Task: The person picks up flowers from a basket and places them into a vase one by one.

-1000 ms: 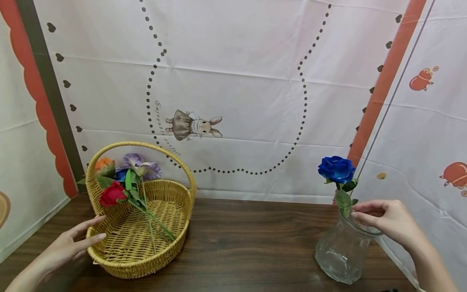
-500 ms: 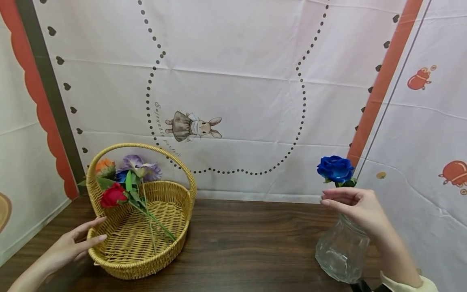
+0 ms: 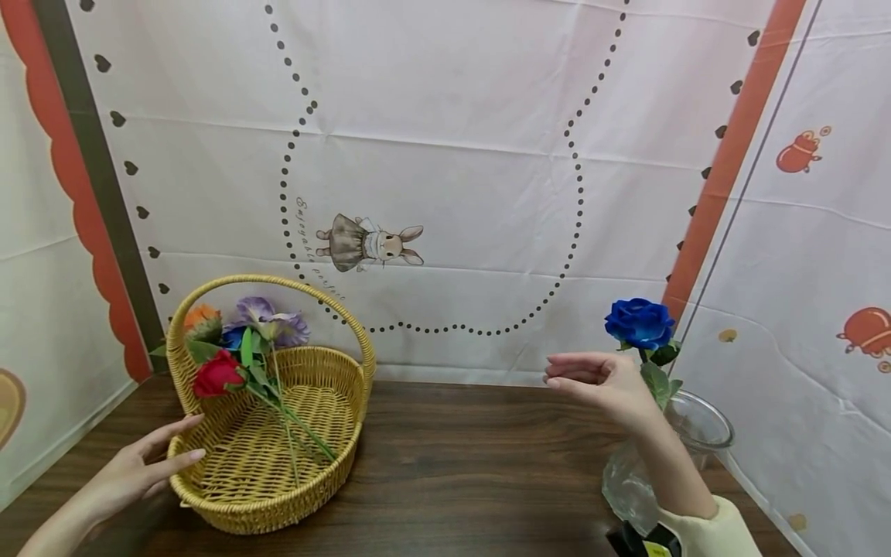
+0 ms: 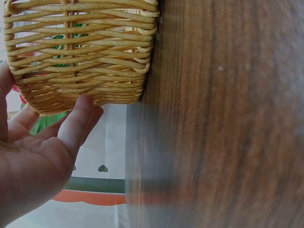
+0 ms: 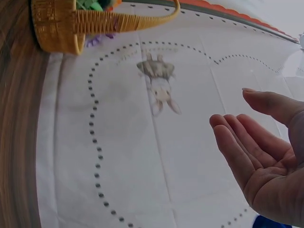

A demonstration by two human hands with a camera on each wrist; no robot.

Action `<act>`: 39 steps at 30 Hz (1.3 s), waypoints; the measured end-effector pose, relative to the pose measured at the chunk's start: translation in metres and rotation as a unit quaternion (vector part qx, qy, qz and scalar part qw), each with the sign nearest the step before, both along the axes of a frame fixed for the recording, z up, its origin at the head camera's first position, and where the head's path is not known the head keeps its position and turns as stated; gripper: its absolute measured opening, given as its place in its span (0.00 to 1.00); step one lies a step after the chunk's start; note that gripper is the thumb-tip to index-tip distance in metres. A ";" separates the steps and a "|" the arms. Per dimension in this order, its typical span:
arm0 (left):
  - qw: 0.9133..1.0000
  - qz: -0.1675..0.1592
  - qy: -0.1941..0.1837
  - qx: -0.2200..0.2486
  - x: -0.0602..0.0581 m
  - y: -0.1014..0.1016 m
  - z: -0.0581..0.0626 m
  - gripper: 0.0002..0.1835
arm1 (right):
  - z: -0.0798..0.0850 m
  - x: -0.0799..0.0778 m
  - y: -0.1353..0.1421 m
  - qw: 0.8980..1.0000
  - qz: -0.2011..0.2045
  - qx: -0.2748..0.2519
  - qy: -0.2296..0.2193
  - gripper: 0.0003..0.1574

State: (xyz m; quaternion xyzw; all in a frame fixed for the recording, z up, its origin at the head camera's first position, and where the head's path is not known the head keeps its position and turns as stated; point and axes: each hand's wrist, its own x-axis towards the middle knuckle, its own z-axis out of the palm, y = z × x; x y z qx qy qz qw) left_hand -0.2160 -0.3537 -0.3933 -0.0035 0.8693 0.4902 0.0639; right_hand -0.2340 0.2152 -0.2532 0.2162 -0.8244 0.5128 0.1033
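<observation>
My left hand holds the near left rim of a yellow wicker basket, some fingers reaching over it; the left wrist view has fingertips on the woven outer wall. Inside the basket lean a red rose, a purple flower, an orange flower and a partly hidden blue one. A blue rose stands in a clear glass vase at the right. Left of the vase my right hand is in the air, fingers loosely bent and holding nothing; its forearm covers part of the vase.
Basket and vase stand on a dark wooden table, with bare wood between them. Behind rises a white cloth backdrop with a printed rabbit. Another printed cloth hangs close to the vase's right side.
My right hand has let go of the blue rose at the vase and moved left, away from it. The rose stays in the vase. My left hand has stayed at the basket rim.
</observation>
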 end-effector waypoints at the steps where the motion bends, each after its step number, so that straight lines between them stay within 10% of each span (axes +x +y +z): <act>1: 1.000 -0.001 0.003 -0.001 0.000 0.000 0.000 0.28 | -0.001 -0.001 -0.005 1.000 0.008 -0.004 -0.003 0.23; 39: 0.999 0.000 -0.034 -0.012 -0.007 -0.005 -0.001 0.40 | -0.028 -0.019 -0.174 0.975 0.189 -0.061 -0.101 0.19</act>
